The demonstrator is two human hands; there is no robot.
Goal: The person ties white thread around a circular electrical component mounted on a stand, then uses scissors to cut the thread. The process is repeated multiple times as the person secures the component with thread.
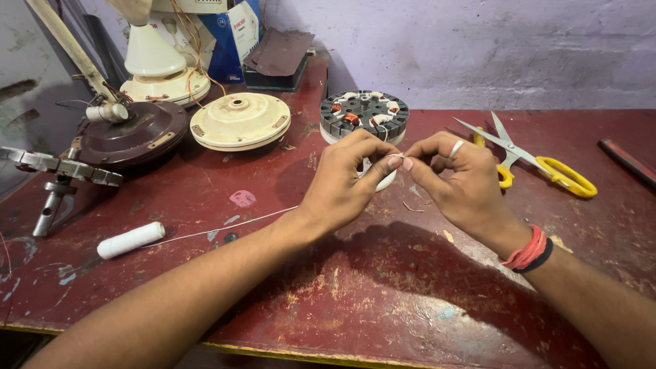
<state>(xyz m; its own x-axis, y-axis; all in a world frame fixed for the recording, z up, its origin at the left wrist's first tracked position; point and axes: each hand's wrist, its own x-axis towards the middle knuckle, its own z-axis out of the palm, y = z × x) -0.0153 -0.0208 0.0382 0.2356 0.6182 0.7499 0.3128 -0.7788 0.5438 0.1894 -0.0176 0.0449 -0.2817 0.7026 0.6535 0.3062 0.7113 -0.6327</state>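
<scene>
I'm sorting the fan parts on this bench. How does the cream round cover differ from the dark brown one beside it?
The cream cover is pale, lies flat and fully in view; the dark brown cover is darker and partly hidden by a metal bracket and a white cylinder. The cream cover lies nearer the wound stator; the brown one nearer the table's left edge. Both are round, domed, with side tabs.
</scene>
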